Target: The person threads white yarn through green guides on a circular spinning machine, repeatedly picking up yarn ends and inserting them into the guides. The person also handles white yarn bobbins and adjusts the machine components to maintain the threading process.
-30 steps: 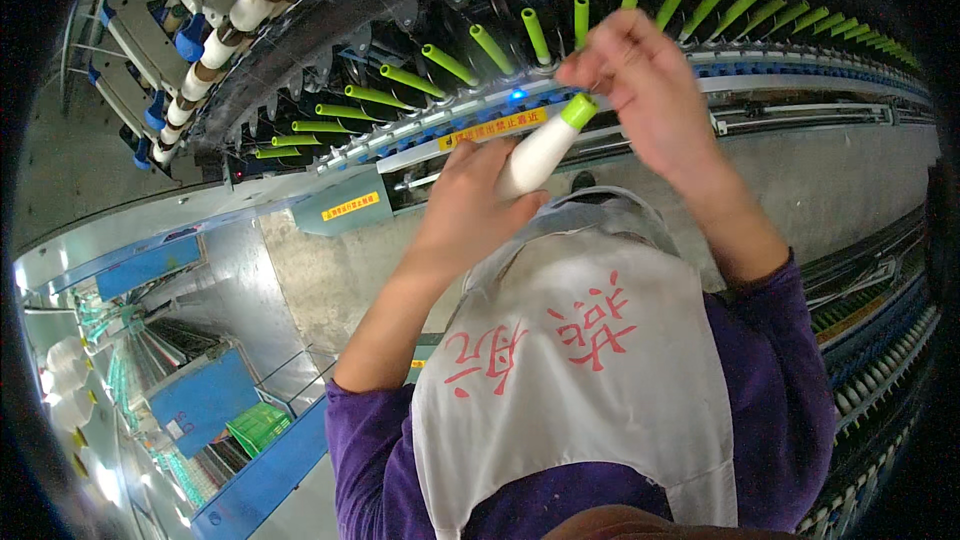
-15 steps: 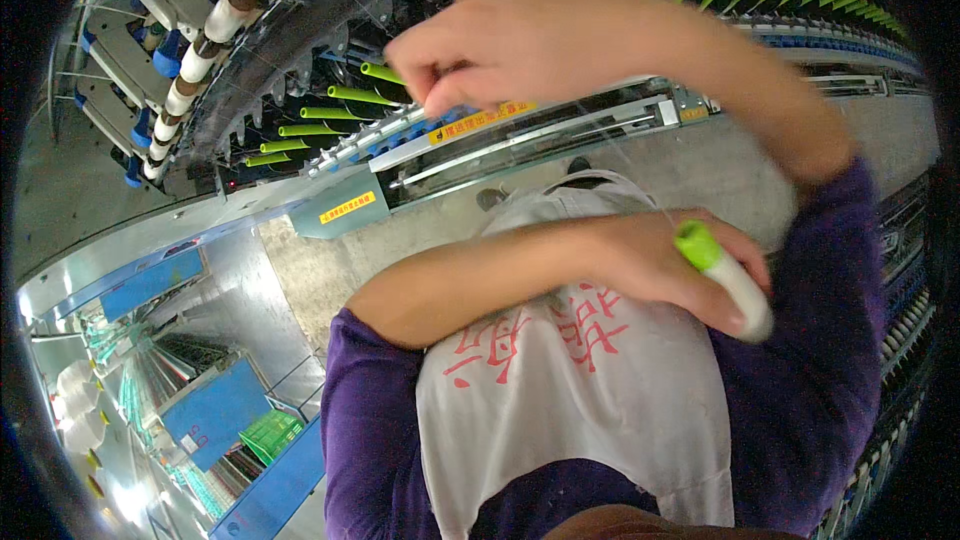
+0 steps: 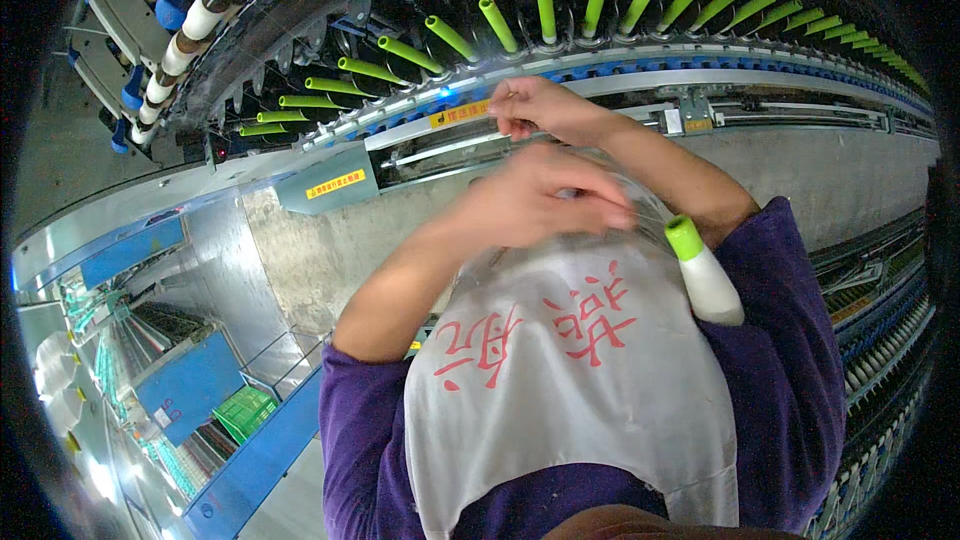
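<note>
A bobbin of white yarn on a lime-green tube point(image 3: 712, 288) shows at my right side, over the edge of the white apron point(image 3: 560, 410) and against my purple sleeve. Neither hand's fingers are around it; what supports it is hidden. My left hand point(image 3: 545, 202) is in front of the apron's upper part, smeared by motion, with its grip unclear. Beyond it, my right hand point(image 3: 537, 110) is near the machine's front rail, fingers curled and pinched together. Whatever they hold is too small to make out. Faint thread-like lines run between my hands and the bobbin.
Across the far side curves a spinning machine with a row of lime-green tubes point(image 3: 545, 15) standing on it. White yarn bobbins point(image 3: 205, 18) hang at the upper left. A blue cabinet point(image 3: 190, 390) and a green crate point(image 3: 243, 412) stand at the lower left.
My left hand has left the bobbin and moved left and up. My right hand has come down toward me from above the green tubes, uncovering several of them.
</note>
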{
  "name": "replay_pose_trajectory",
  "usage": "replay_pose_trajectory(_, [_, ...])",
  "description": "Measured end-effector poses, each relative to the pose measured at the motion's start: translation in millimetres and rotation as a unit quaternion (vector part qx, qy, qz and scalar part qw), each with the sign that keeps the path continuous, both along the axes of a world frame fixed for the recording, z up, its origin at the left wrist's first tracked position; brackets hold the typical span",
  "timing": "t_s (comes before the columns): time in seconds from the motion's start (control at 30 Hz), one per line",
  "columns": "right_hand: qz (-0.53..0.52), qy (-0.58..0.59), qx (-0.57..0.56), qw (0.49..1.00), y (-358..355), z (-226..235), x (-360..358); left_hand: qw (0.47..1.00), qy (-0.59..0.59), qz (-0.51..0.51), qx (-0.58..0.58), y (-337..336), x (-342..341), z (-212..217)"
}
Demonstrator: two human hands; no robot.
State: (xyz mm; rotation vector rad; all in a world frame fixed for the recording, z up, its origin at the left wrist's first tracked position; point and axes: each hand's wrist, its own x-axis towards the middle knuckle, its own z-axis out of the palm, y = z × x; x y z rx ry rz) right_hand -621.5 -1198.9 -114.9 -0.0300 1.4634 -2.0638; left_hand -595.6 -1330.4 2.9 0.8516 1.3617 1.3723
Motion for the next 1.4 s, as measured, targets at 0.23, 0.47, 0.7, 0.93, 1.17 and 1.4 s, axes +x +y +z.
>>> replay_pose_trajectory(0.23, [0.096,0.153,-0.129,0.975,-1,42,35,0.876,-0.181,0.442,-0.073,-136,-7,-58])
replay_pose_trajectory(0.47, [0.145,0.088,-0.033,0.985,-23,49,35,0.711,-0.402,0.514,0.263,-114,25,-97])
replay_pose_trajectory(0.7, [0.144,0.047,-0.008,0.988,-44,57,28,0.834,0.207,0.366,-0.357,-210,36,-149])
replay_pose_trajectory(0.93, [0.217,0.029,0.023,0.976,-71,44,15,0.893,0.244,0.377,-0.022,-162,20,-74])
replay_pose_trajectory(1.17, [0.167,0.143,0.010,0.975,-92,41,2,0.904,0.353,0.240,0.015,-120,6,2])
replay_pose_trajectory(1.4, [-0.480,0.183,-0.100,0.852,-41,56,-93,0.912,0.238,0.332,-0.036,-139,8,12])
